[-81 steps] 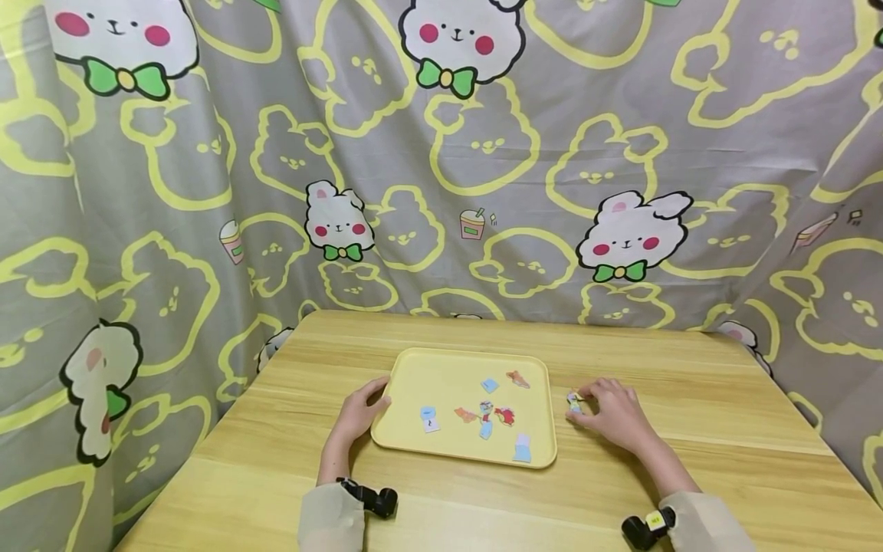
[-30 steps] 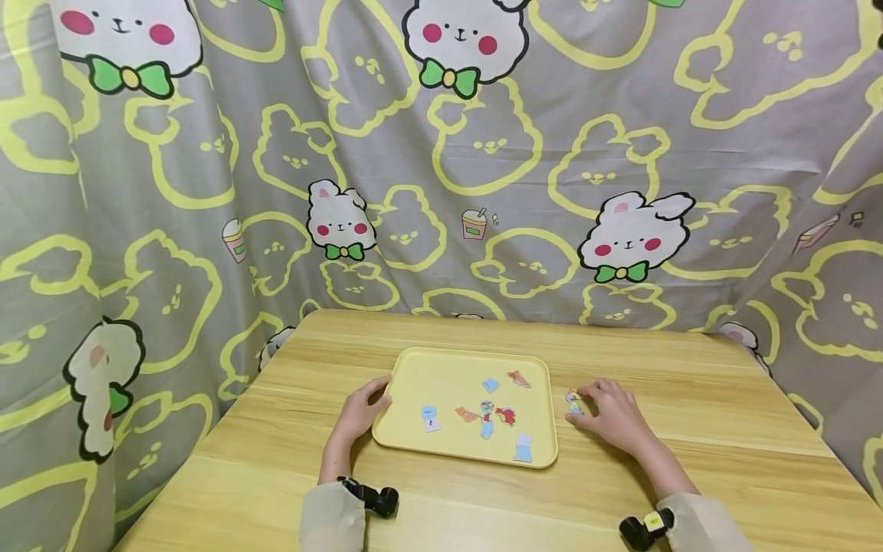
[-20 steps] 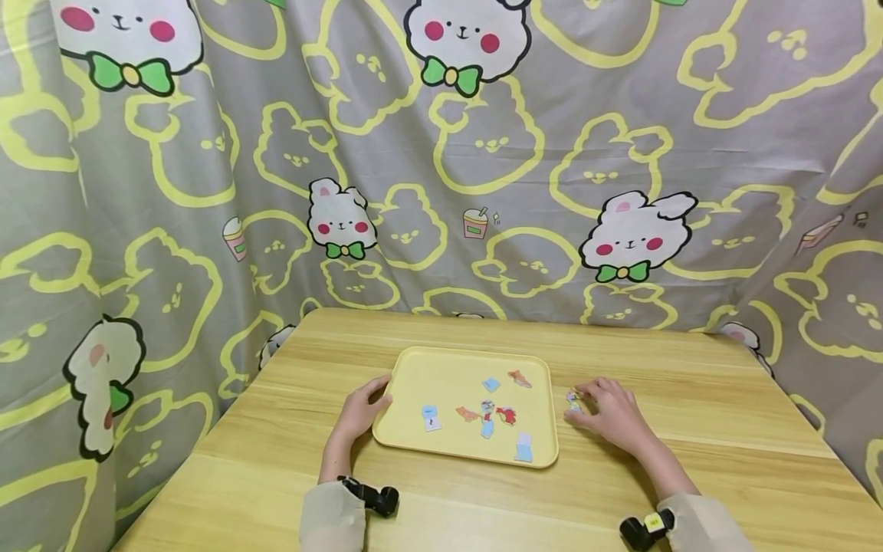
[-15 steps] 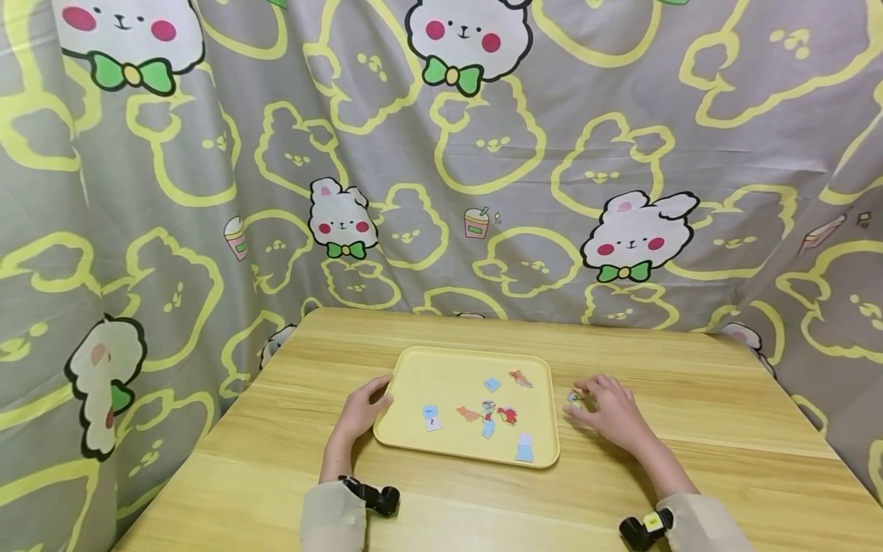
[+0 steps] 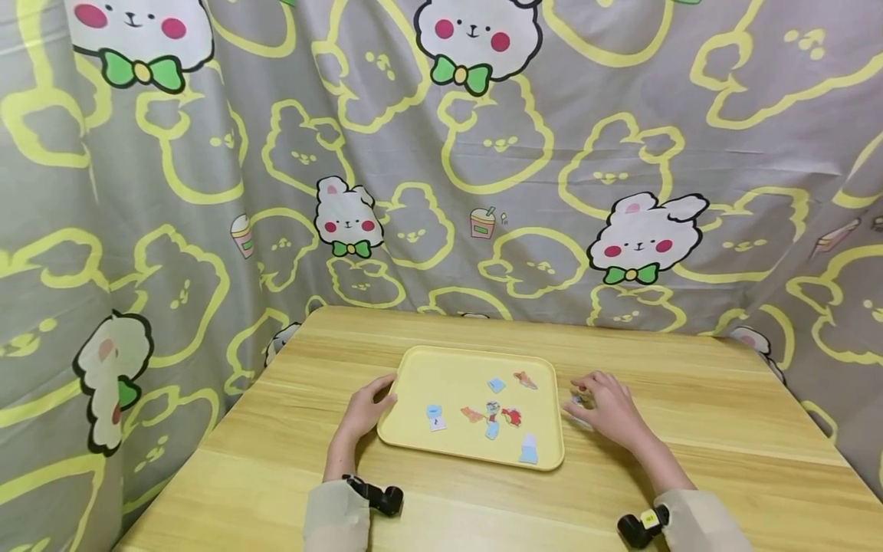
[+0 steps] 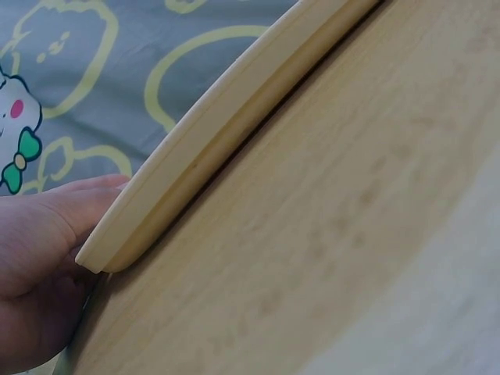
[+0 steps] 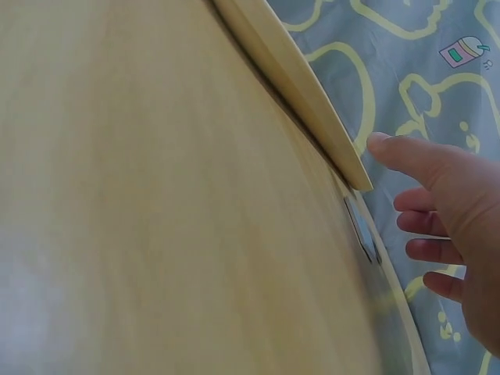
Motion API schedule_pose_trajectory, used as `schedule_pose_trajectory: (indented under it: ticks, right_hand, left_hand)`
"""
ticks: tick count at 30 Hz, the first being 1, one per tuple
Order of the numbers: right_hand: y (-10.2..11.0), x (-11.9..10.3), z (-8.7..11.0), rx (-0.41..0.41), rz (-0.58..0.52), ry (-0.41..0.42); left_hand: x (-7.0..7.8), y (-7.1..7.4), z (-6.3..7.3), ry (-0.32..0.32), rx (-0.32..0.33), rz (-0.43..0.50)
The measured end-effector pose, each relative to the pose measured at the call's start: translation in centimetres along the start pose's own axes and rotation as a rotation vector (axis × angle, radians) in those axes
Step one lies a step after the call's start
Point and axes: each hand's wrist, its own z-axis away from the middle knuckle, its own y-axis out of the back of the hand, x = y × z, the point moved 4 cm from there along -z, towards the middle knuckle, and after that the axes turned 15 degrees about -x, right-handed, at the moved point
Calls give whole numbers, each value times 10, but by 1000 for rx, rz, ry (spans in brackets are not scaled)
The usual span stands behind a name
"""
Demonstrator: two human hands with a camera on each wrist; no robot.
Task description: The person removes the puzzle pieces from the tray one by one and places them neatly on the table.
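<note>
A yellow tray (image 5: 469, 360) lies flat on the table, with my left hand (image 5: 366, 406) holding its left edge. In the left wrist view, that hand (image 6: 35, 266) has its upper finger or thumb at the rim and the others lower down. Just right of the tray, my right hand (image 5: 610, 406) hovers over small flat cutout pieces (image 5: 576, 400), partly hidden under the fingers. From the right wrist, the thumb reaches out straight and the other fingers bend loosely; this hand (image 7: 461, 211) holds nothing, and the thin pieces (image 7: 361, 228) lie on the tabletop apart from it.
On the tray are several paper cutouts: a red one (image 5: 512, 416), orange ones (image 5: 526, 379), a blue square (image 5: 496, 385), a blue-and-white pair (image 5: 436, 418) and a pink-and-blue piece (image 5: 529, 449). A patterned curtain (image 5: 428, 153) hangs behind the wooden table (image 5: 448, 498).
The right hand's thumb and fingers have loosened from the small pieces, which stay on the table beneath. The left hand keeps its place on the tray. The head view has shifted slightly.
</note>
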Motion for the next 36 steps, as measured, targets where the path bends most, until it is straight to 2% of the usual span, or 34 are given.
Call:
schedule_pose_trajectory:
  ticks: [6,25,36]
  right_hand:
    - [-2,-2,-7,1,4,12]
    - [-10,-13,-32,11,38,89]
    - [-17,-18,-48,-21,71,118]
  left_hand:
    - [0,-1,0,11,-4,31]
    - [1,0,1,-6,3,17]
    - [2,-1,3,-58,17,-31]
